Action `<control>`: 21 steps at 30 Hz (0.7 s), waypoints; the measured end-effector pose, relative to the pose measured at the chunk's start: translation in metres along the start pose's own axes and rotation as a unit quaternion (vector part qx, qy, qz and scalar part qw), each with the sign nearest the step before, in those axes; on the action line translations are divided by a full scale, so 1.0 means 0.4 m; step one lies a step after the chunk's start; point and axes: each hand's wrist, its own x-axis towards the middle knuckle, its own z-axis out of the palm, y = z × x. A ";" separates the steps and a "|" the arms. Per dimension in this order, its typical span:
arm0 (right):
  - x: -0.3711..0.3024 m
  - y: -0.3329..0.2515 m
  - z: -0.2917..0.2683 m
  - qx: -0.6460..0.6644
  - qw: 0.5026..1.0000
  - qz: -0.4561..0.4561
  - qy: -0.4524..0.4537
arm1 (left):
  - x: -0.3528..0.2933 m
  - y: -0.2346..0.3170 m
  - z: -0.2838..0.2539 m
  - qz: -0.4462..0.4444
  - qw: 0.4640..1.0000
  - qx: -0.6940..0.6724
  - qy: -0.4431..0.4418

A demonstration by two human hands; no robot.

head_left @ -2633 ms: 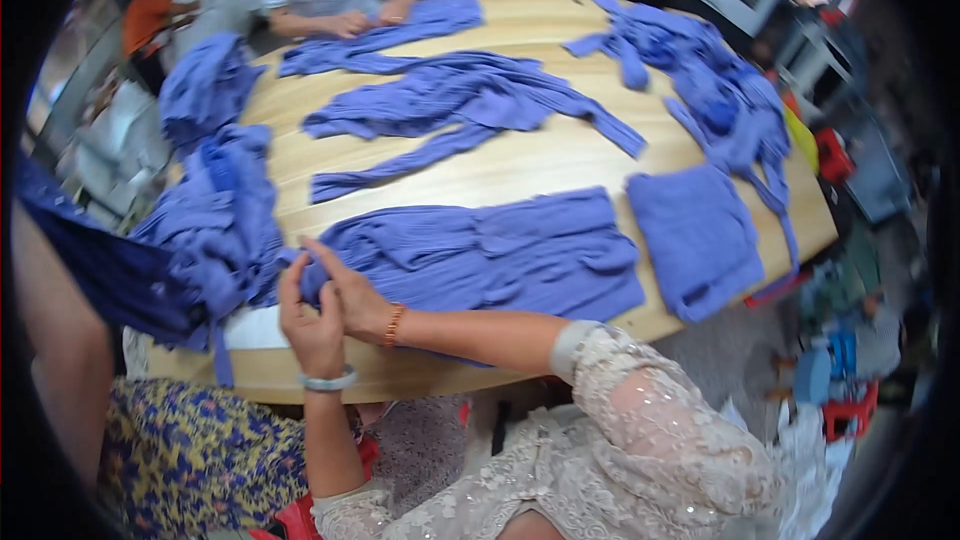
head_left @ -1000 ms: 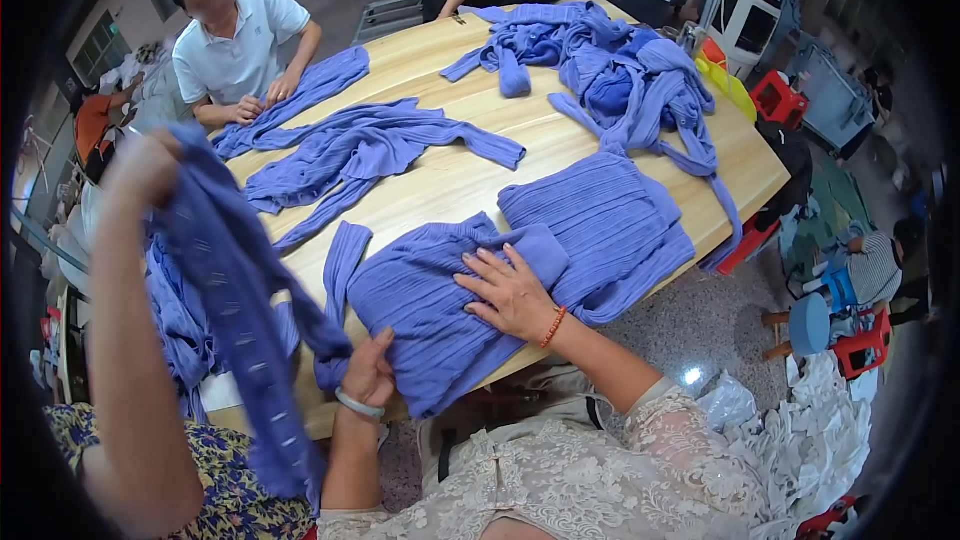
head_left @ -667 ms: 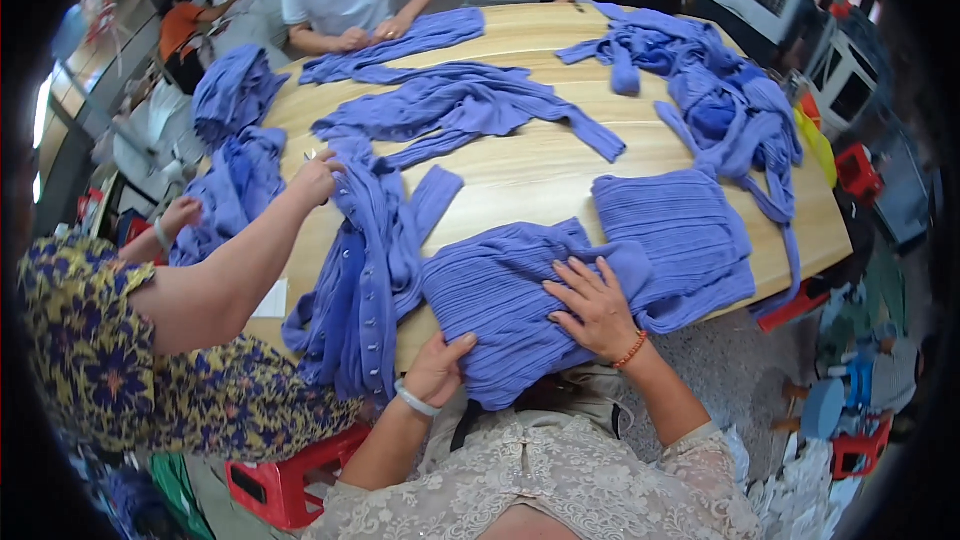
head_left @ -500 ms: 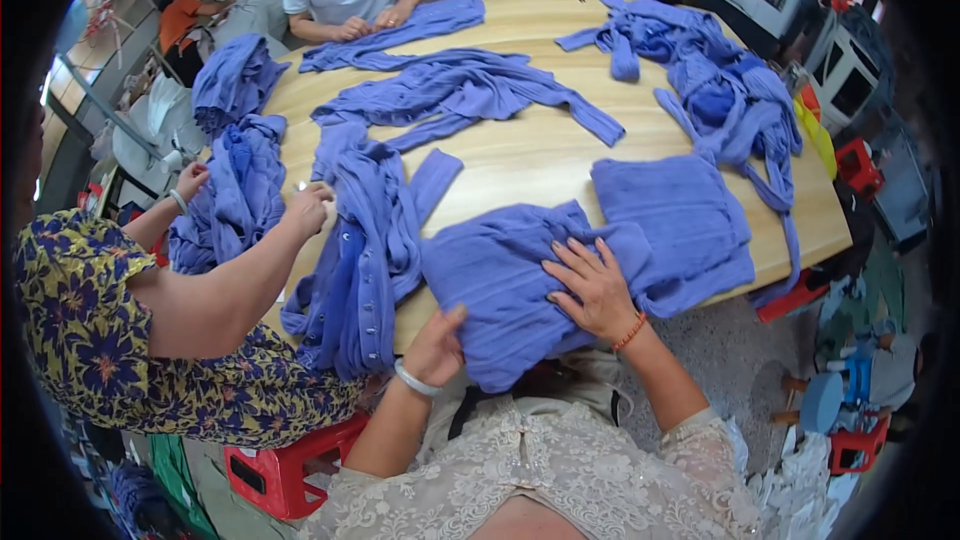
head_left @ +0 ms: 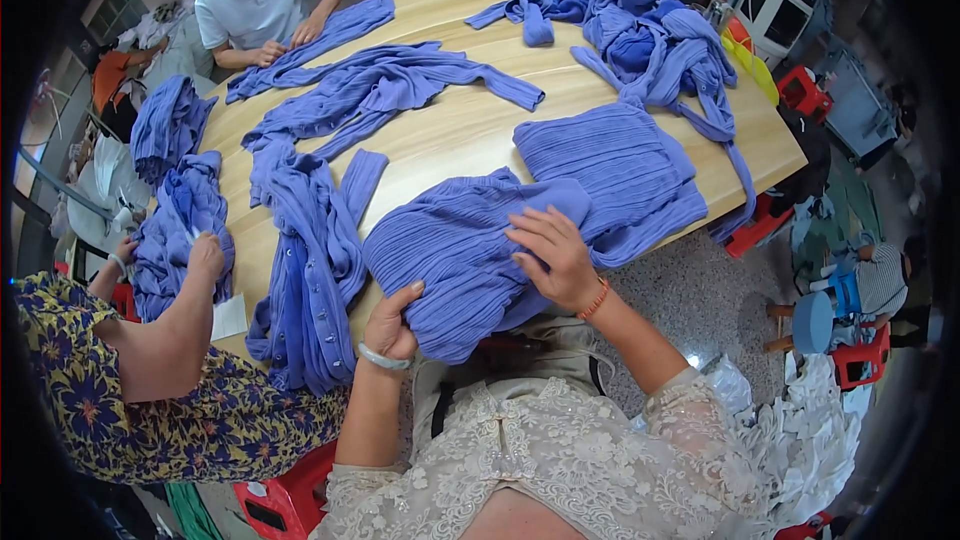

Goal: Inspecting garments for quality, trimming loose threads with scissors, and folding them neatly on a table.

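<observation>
A folded purple-blue ribbed knit garment (head_left: 450, 260) lies before me at the table's near edge, its near part hanging over the edge. My left hand (head_left: 392, 328) pinches its near left side, thumb on top and the other fingers partly hidden. On the upper right part of the cloth my right hand (head_left: 555, 258) rests, fingers stretched out and slightly apart. A second folded garment (head_left: 610, 170) of the same knit touches it on the right. To the left lies a long, loosely bunched cardigan (head_left: 308, 270) with a row of buttons.
The pale wooden table (head_left: 440, 145) also bears a spread garment (head_left: 370, 95) and a tangled heap (head_left: 640, 40) at the far right. A co-worker (head_left: 150, 360) at left handles another purple garment (head_left: 185, 240); a person (head_left: 265, 0) works across. A red stool (head_left: 285, 500) stands at lower left.
The view has swung so that the table shifts left and up. My left hand stays on the garment, whose left side looks fuller and raised. The left co-worker's near hand has moved onto their garment.
</observation>
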 end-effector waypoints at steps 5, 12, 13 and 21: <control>-0.119 -0.080 -0.068 0.177 0.979 -0.049 -0.085 | -0.053 0.042 0.049 -0.022 0.999 -0.033 -0.010; -0.158 -0.209 0.147 0.155 0.948 -0.085 -0.264 | -0.068 0.059 0.104 -0.011 0.999 -0.026 0.020; -0.160 -0.206 0.183 0.150 0.953 -0.089 -0.248 | -0.069 0.057 0.094 -0.009 0.999 -0.019 0.030; -0.089 -0.062 0.384 0.144 0.986 -0.044 -0.069 | -0.180 0.094 0.130 0.008 1.000 -0.010 0.012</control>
